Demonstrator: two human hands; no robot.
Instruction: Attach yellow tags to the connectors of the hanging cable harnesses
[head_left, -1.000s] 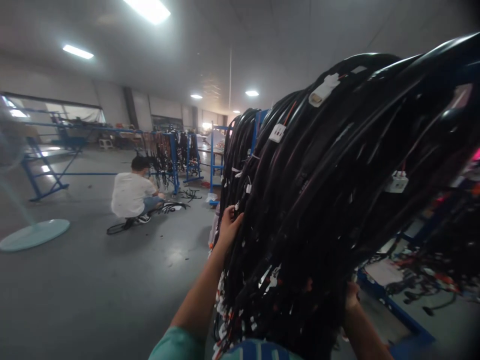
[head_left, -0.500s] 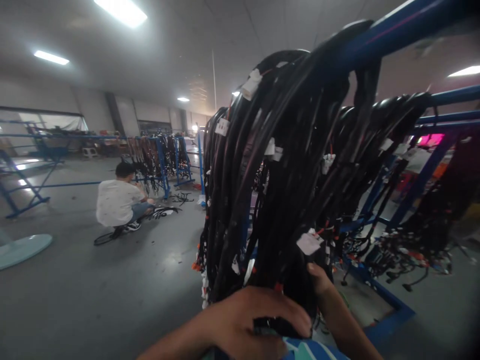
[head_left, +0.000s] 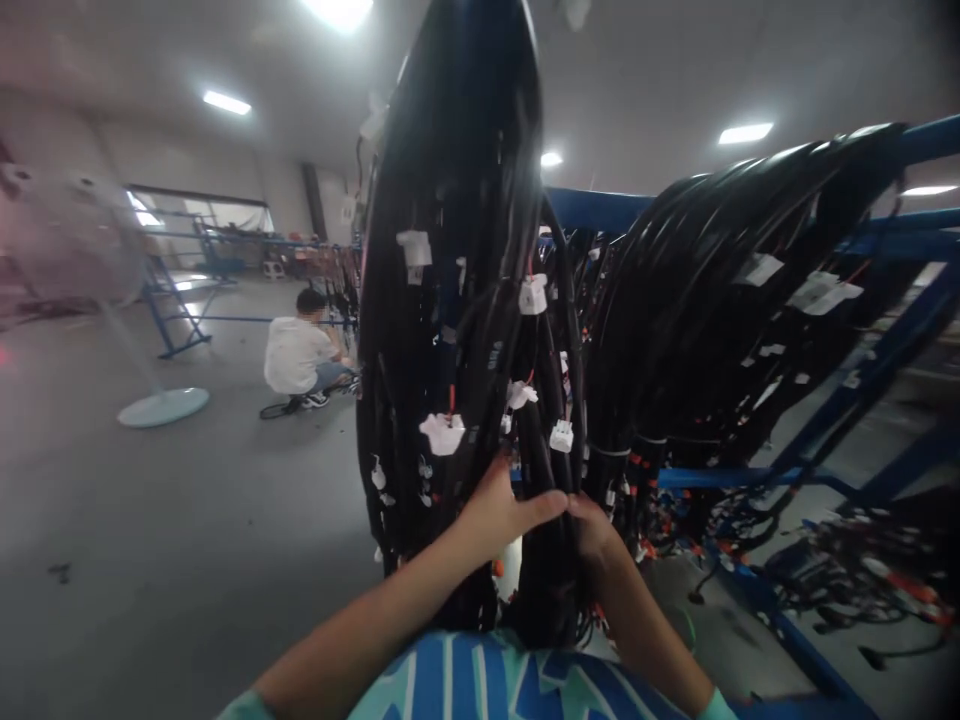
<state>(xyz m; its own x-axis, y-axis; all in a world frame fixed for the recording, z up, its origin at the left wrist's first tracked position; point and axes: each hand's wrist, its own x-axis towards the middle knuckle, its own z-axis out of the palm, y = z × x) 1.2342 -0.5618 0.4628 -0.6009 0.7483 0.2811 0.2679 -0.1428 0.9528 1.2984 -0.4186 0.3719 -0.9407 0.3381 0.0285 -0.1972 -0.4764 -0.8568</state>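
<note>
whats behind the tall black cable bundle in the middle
Past the left edge of the black cable bundle, farther back, a person in white and more hanging cables show; whatever lies directly behind is covered.

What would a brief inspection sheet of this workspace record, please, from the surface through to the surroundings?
Surface: grey floor at left.
Job's things: large black cable bundle hanging before the wearer, white connectors attached.
Clutter: small dark scrap on the floor, far left.
Hands: left hand and right hand on the bundle's lower part, thumbs close together; some fingers hidden, grip firmness unclear.
Cables: second black bundle draped over a blue rack, at right.
Surroundings: crouching person in a white top, pale round-based stand, both at left.
</note>
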